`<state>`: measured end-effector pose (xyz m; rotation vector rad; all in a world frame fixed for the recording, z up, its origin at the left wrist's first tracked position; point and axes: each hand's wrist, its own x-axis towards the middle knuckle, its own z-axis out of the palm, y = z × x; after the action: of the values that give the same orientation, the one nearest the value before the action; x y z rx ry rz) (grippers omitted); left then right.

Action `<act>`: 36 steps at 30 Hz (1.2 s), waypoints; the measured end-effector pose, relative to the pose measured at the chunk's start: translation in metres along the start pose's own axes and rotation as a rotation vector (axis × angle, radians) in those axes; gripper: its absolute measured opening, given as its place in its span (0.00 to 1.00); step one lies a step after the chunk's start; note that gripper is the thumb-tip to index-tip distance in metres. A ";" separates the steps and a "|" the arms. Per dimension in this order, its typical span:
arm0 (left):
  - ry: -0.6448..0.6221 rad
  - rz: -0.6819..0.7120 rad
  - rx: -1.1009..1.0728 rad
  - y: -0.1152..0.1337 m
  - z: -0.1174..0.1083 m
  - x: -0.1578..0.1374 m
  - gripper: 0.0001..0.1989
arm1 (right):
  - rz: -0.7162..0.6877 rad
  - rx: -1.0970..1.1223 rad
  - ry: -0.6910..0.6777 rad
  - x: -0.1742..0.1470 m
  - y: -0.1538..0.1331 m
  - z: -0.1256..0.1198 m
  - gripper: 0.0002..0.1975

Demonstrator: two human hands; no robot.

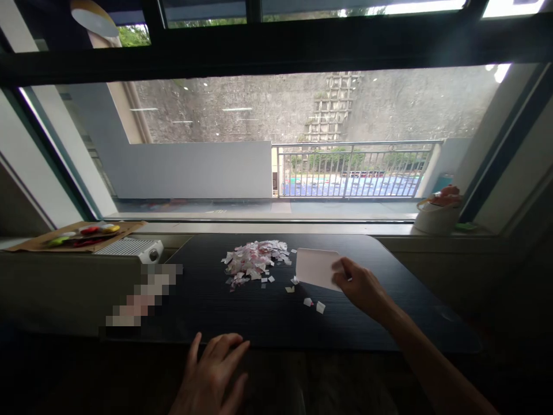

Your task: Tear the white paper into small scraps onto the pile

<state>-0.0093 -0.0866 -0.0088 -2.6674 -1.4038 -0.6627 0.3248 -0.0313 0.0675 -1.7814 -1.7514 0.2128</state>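
A pale card or stiff sheet of paper is pinched at its right side by my right hand, just over the dark table. To its left lies a heap of small white and pinkish paper scraps. Between the card and the table's front edge are a few loose scraps. My left hand is at the near edge of the table with its fingers spread and nothing in them. I cannot tell whether its fingertips touch the edge.
The black table stands under a wide window. At the left is a white heater-like box beside a brown board bearing colourful pieces. A white container sits on the sill at right. A blurred-out patch covers the table's left side.
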 end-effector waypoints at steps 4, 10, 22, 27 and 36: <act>0.045 -0.009 0.002 -0.002 0.011 -0.003 0.18 | 0.074 -0.073 0.027 -0.013 0.009 -0.018 0.05; 0.008 0.003 0.025 -0.002 0.005 -0.002 0.17 | -0.006 0.056 -0.013 -0.013 -0.002 -0.003 0.03; 0.017 -0.033 0.030 0.005 0.006 -0.002 0.17 | 0.081 0.016 0.061 -0.016 0.017 -0.022 0.06; 0.098 -0.077 0.067 0.008 0.011 -0.005 0.17 | 0.042 0.042 0.005 -0.016 0.025 -0.017 0.05; 0.010 0.004 0.081 -0.027 0.036 -0.012 0.21 | 0.083 0.263 -0.011 -0.038 0.050 -0.051 0.06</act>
<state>-0.0246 -0.0713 -0.0506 -2.6009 -1.3908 -0.6050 0.3897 -0.0791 0.0702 -1.6640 -1.5774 0.4661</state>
